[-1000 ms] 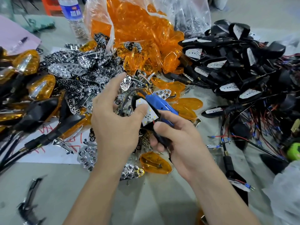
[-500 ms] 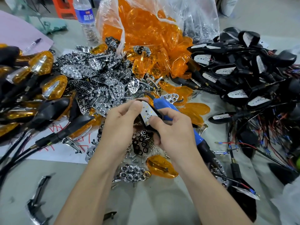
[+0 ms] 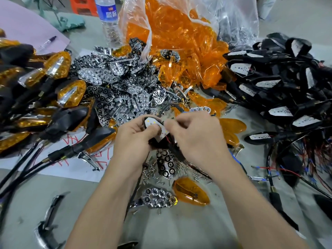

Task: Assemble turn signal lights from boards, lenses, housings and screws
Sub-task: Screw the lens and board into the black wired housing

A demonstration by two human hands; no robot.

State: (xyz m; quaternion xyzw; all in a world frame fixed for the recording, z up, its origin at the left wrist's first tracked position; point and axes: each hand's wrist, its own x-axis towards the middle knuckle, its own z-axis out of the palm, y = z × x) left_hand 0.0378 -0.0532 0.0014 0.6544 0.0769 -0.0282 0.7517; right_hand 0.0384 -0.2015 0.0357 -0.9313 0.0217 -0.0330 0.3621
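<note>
**Hands press a board into its housing**

Both hands meet in the middle of the head view. Left hand (image 3: 133, 141) grips a black housing (image 3: 161, 147) from below, and its thumb lies on the white board (image 3: 154, 127) that sits in it. Right hand (image 3: 195, 141) is curled over the other end and pinches the board's edge there. They hold this light over the loose screws (image 3: 150, 172) on the table (image 3: 179, 229).

I think the step is seating the board. To do it well, push it down flat so no corner sticks up. Keep the red wire (image 3: 168, 138) from getting squashed under it.

More housings (image 3: 280, 83) wait on the right. Orange lenses (image 3: 179, 42) sit behind, and shiny reflectors (image 3: 107, 79) lie on the left.
</note>
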